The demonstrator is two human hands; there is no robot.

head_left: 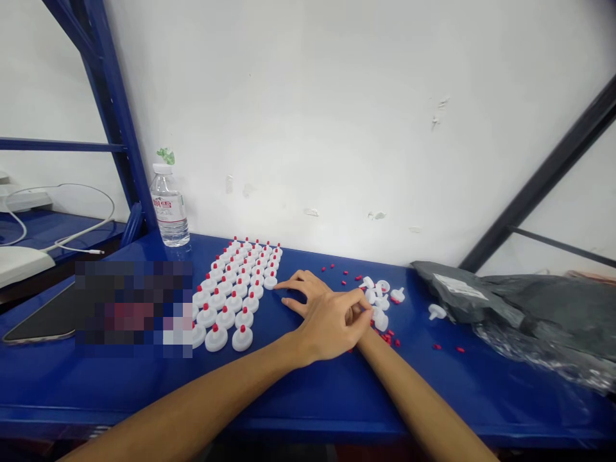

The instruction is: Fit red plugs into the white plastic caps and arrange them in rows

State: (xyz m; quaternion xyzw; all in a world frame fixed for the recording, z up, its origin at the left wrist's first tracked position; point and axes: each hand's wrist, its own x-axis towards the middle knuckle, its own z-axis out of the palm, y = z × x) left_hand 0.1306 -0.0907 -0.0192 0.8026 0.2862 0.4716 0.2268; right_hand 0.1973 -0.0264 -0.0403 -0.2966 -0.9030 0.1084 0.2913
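Note:
My arms cross over the blue table. My right hand (308, 289) reaches left beneath the other arm, its thumb and index finger apart. Its index fingertip touches or nearly touches a white round cap (270, 283) at the right edge of the rows; no red tip shows on that one. Over my right wrist lies my left hand (332, 324), thumb and fingers pinched together; whatever may be between them is hidden. Several rows of white caps with red tips (225, 317) stand upright to the left. Beyond the left hand are loose white caps (380, 301) in a pile and small red tips (387, 338).
A water bottle (171, 208) stands by the wall at the back left. Next to a blurred patch lies a dark phone-like slab (41, 314). Grey plastic bags (520, 314) cover the right side. Blue shelf posts (113, 102) rise at the left.

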